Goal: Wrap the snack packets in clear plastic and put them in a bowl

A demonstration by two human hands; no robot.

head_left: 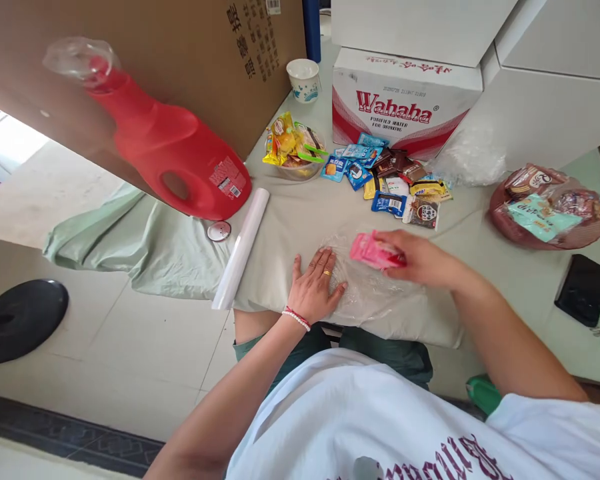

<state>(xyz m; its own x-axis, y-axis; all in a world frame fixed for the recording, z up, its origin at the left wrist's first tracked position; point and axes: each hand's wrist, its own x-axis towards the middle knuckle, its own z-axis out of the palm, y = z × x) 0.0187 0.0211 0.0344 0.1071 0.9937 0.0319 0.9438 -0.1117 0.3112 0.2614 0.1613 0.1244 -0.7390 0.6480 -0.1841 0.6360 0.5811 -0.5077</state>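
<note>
My left hand (314, 287) lies flat with its fingers spread on a sheet of clear plastic film (355, 293) on the cloth-covered table. Held in my right hand (423, 257) is a pink snack packet (370, 250), a little blurred, over the right part of the film. Beyond it lies a loose pile of small wrapped snacks (390, 203) in blue, brown and yellow. A clear bowl (300, 172) of wrapped snacks stands to the left of that pile. The white roll of film (243, 248) rests to the left of my left hand.
A big red jug (180, 147) stands at the left by a brown carton (180, 60), near a small round tin (219, 231). Behind are a paper cup (304, 81) and a Wahaha box (405, 100). At right are a reddish snack bowl (505, 227) and a black phone (583, 289).
</note>
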